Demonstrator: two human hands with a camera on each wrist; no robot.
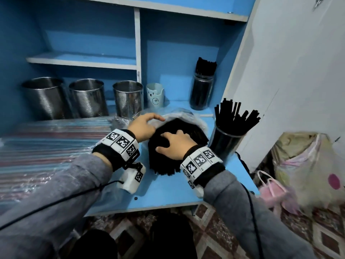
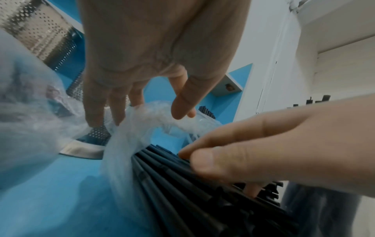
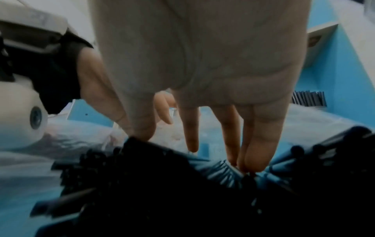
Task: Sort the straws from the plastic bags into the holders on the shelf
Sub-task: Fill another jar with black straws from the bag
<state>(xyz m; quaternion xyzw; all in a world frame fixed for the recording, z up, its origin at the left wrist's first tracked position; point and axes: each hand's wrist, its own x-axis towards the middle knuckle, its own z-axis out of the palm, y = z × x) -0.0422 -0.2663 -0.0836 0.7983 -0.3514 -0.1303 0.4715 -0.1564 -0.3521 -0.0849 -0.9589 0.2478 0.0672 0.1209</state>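
A pile of black straws lies half out of a clear plastic bag on the blue shelf board. My right hand sits on the pile. Its thumb and fingers dig into the black straws and close round a bunch. My left hand is beside it at the bag's mouth. In the left wrist view its straight fingers touch the gathered plastic bag, the thumb apart. A dark holder at the right holds black straws.
Three perforated steel holders and a bear cup stand at the back. A jar of black straws is behind the bag. Bags of coloured straws cover the left. A white wall panel bounds the right.
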